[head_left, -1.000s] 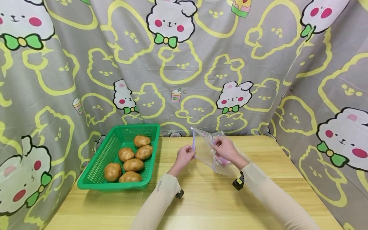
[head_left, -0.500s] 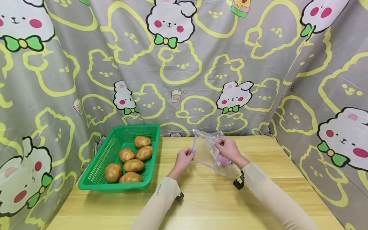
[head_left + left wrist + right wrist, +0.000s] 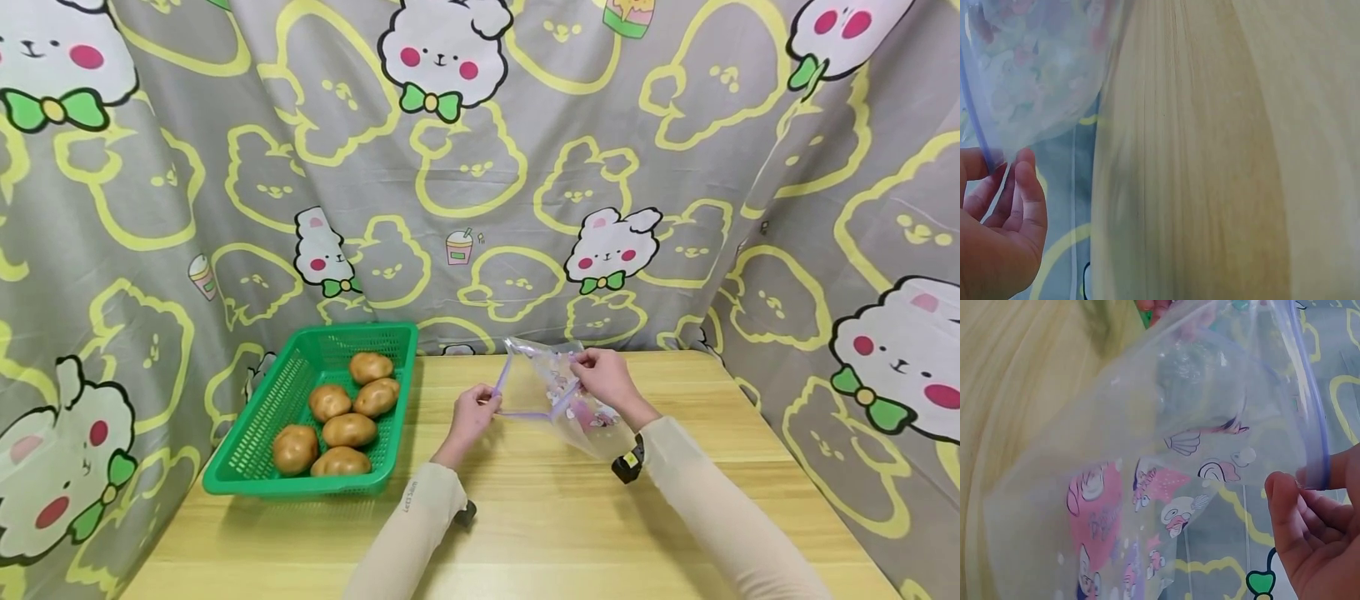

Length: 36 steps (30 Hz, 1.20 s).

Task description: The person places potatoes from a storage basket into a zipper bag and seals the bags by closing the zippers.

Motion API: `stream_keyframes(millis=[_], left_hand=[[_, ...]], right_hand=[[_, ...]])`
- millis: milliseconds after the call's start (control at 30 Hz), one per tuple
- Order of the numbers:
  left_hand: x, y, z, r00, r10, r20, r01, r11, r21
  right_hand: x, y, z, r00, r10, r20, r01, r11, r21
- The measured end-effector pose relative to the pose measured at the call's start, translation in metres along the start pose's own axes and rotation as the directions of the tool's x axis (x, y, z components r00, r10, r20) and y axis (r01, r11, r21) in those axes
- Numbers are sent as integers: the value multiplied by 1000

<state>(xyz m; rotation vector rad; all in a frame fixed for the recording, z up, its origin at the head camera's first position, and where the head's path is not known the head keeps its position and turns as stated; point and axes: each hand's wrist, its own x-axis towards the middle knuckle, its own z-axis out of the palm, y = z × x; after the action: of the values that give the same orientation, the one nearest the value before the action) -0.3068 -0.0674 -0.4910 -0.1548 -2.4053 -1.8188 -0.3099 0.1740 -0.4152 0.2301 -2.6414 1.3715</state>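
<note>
Clock centred on mid-table, 12 toward the cartoon cloth (image 3: 480,183): see-through zip bag (image 3: 558,387) at approx. 1, mouth spread, near the far edge. L hand (image 3: 472,412) pinches one side of the mouth btw thumb & fingers; R hand (image 3: 611,379) pinches the opp. side, ditto. Both grips nearly closed, just thin plastic btw the fingertips.

Green basket (image 3: 270,486) at 10, its near-left corner close to the table's edge. Table (image 3: 525,525) wood runs btw basket & L hand, toward 6 btw the sleeves, and at 3–4 past the R arm.

Head view alone gives the 6 potatoes (image 3: 349,430) in the basket. R wrist view adds detail: pink prints, a shell outline, lilac zip strip (image 3: 1316,425) ending in the R pinch. L wrist view: bag corner at 11, prints blurred.
</note>
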Motion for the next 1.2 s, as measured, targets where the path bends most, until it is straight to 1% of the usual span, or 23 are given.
stream_keyframes(millis=[200, 367, 500, 600, 833, 1067, 1200], left_hand=[[1, -1, -3, 1000, -4, 0, 4, 999, -49], [1, -3, -5, 1000, 1, -13, -2, 998, -57], [0, -4, -6, 1000, -7, -24, 5, 997, -75], [0, -4, -8, 1000, -5, -20, 3, 997, -78], [1, -4, -14, 1000, -2, -28, 0, 996, -92], [0, -10, -18, 998, -24, -57, 18, 995, -103], [-1, -12, -20, 998, -8, -65, 1, 995, -103]], right_hand=[[3, 0, -4, 1000, -12, 11, 12, 999, -36], [5, 1, -5, 1000, -12, 11, 12, 999, -50], [6, -1, -6, 999, -31, 15, 32, 996, -81], [7, -2, -8, 999, -42, 20, 43, 995, -88], [10, 1, -15, 999, -29, 29, 30, 999, -39], [11, 3, -19, 998, -10, 54, 10, 1000, -6], [11, 4, -22, 998, -4, 63, 2, 1000, 18]])
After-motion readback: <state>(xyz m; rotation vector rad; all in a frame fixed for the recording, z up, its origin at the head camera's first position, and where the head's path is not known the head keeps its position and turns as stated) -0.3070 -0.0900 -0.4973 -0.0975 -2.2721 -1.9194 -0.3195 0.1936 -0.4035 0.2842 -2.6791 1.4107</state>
